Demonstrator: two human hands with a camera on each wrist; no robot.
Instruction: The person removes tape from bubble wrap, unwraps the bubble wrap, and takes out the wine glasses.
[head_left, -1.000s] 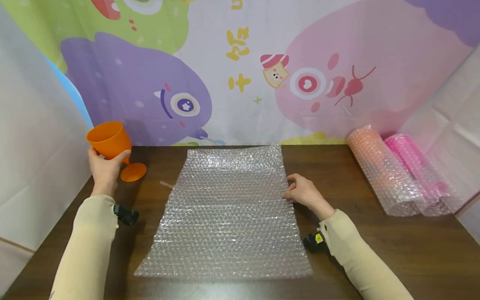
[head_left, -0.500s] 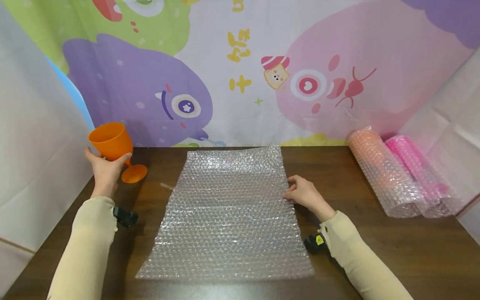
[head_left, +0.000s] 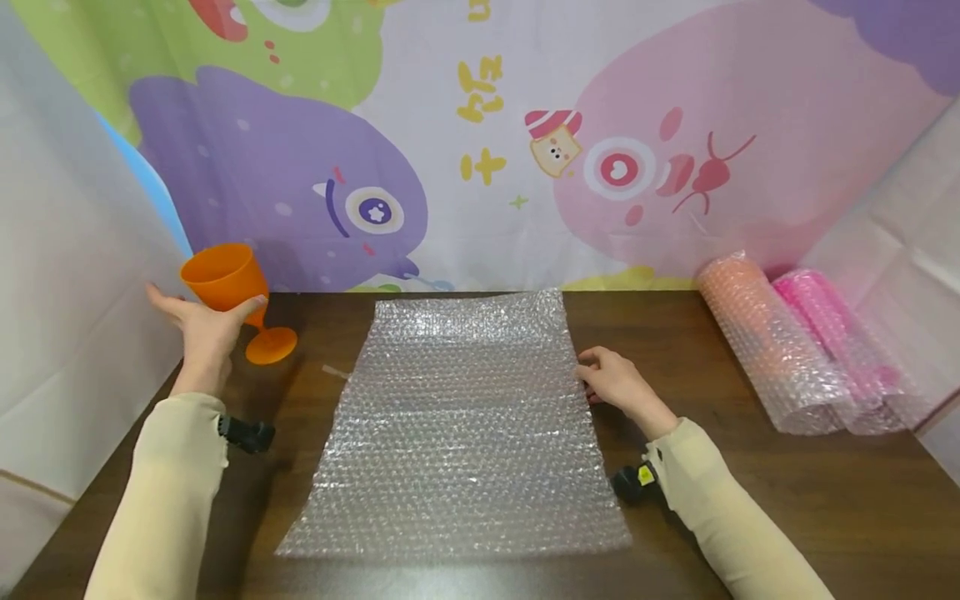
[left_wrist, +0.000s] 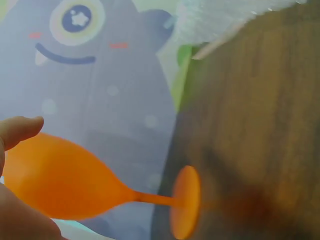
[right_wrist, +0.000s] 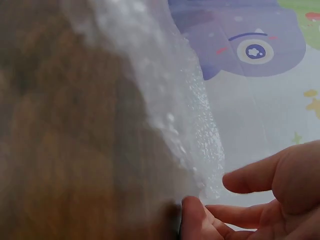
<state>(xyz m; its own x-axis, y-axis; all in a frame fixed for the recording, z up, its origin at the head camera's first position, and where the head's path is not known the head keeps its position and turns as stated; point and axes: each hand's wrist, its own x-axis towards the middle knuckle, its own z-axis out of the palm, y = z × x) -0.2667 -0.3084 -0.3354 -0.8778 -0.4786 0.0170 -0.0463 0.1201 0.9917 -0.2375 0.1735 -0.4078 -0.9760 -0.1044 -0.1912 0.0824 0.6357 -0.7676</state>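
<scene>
An orange goblet (head_left: 228,279) stands on its round foot at the left of the wooden table. My left hand (head_left: 202,333) is beside its bowl, fingers and thumb spread apart; in the left wrist view the thumb (left_wrist: 22,131) lies close against the bowl (left_wrist: 65,175), and contact is hard to judge. A sheet of bubble wrap (head_left: 465,442) lies flat in the middle. At its right edge is my right hand (head_left: 618,383). The right wrist view has its fingers (right_wrist: 250,175) parted from each other near the edge of the wrap (right_wrist: 205,145), with no grip visible.
Two bubble-wrapped rolls, one orange (head_left: 765,333) and one pink (head_left: 832,333), lie at the right of the table (head_left: 720,483). A small clear strip (head_left: 335,371) pokes out left of the sheet. A cartoon-printed cloth (head_left: 480,233) hangs along the back edge.
My left fingers have come off the goblet's bowl and spread to the left. My right fingertips have drawn back off the edge of the bubble wrap. Goblet and sheet stay in place.
</scene>
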